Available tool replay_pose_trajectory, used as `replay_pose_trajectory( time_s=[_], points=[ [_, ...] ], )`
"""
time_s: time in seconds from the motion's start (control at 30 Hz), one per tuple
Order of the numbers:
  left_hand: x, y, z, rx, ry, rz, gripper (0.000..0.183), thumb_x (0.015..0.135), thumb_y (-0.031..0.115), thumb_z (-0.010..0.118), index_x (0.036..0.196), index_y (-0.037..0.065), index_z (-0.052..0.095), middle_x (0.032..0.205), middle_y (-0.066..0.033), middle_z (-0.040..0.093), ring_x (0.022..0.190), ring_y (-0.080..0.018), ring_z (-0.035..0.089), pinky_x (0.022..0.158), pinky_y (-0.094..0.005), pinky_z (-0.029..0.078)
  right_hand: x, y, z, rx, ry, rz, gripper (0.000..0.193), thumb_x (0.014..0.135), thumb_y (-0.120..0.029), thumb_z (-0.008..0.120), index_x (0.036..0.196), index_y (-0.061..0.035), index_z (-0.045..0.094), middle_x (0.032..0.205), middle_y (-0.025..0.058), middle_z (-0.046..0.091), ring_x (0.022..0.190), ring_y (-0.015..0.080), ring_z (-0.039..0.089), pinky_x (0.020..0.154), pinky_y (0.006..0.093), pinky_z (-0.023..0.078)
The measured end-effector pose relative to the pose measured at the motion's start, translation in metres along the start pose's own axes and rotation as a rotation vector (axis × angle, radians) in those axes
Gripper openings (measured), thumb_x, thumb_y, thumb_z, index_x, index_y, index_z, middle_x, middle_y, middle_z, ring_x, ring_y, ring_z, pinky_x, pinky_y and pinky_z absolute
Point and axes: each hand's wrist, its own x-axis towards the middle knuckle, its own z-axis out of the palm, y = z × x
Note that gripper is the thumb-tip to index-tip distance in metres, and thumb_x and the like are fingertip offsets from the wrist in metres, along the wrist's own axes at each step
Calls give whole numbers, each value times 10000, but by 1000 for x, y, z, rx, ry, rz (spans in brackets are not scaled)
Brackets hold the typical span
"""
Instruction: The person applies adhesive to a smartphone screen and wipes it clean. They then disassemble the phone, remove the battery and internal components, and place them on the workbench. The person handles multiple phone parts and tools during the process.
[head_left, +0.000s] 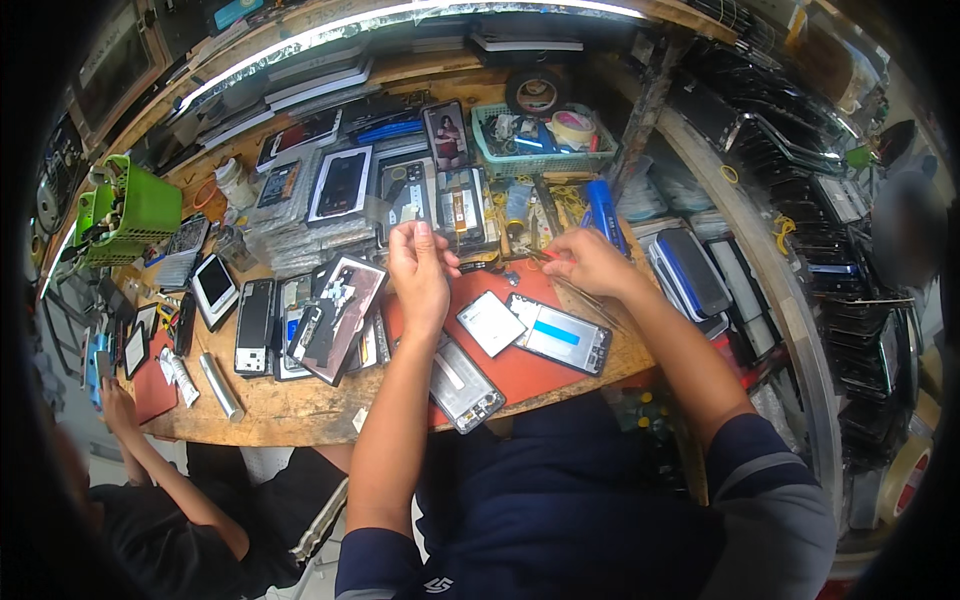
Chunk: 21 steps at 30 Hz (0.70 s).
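Wooden bench [290,422], left hand [418,275] upright, fingers curled, contents unclear, right hand [592,264] palm-down, fingers pinching small red item [547,254]

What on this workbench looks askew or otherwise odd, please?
On the red mat, one grey phone frame lies slanted; its lower end seems to overhang the workbench's front edge, so it might fall. A pinkish panel also lies crookedly across other phone parts.

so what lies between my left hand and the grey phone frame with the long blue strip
A flat white rectangular panel lies between your left hand and that grey phone frame, over the flat red mat, as the head view shows.
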Motion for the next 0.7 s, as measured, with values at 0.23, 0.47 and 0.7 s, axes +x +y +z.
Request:
replay_pose_trajectory(
  time_s=[0.23,0.47,0.7],
  points=[
    [0,4,-1,-13,6,-45,275,1195,308,450,1159,41,501,892,-74,644,669,-99,636,539,-241,538,39,-23,-13,82,343,-249,243,1038,-238,686,1112,-8,712,926,236,733,947,415,705,847,494,540],
    [1,8,0,22,-63,-66,230,1172,277,527,1181,48,510,909,-66,649,681,-108,637,570,-247,551,64,-71,42,652,206,-214,295,950,-253,833,1096,0,787,803,37,726,760,68,610,702,301,525],
    [-8,10,5,-17,-87,-171,180,1146,230,595,1153,53,561,927,-63,657,710,-121,637,609,-268,552,44,-57,52,678,180,-277,201,1018,-180,753,1019,20,729,831,83,738,784,113,641,733,339,538]
  ],
)
